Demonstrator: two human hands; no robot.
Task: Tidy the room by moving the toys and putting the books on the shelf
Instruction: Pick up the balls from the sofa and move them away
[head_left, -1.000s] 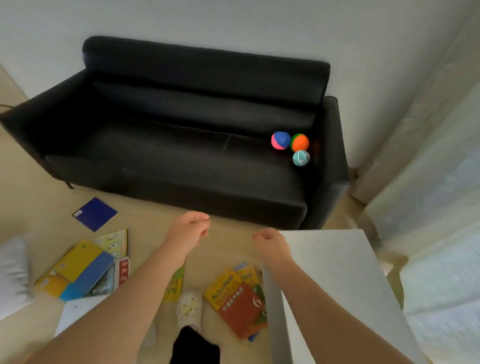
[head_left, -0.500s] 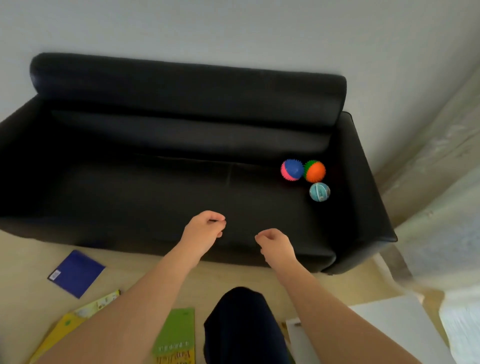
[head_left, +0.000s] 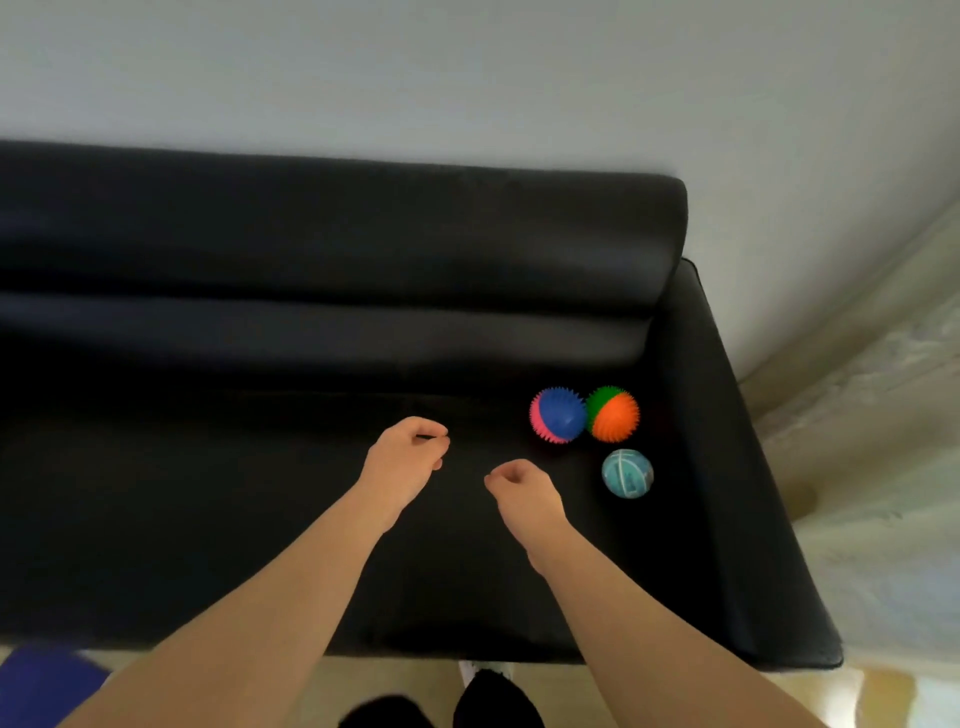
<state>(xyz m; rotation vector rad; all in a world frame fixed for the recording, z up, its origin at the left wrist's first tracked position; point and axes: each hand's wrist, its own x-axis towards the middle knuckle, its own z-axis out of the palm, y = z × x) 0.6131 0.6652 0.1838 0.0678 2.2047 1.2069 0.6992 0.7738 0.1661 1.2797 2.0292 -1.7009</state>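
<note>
Near your empty, loosely curled left hand (head_left: 405, 460) and right hand (head_left: 524, 493), the blue-and-pink spiky ball (head_left: 558, 415) on the sofa (head_left: 260, 545) looks light and squashy; cup it whole.

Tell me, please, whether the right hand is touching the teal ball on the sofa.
Apart. The head view shows bare black sofa seat between the right hand and the teal ball.
</note>
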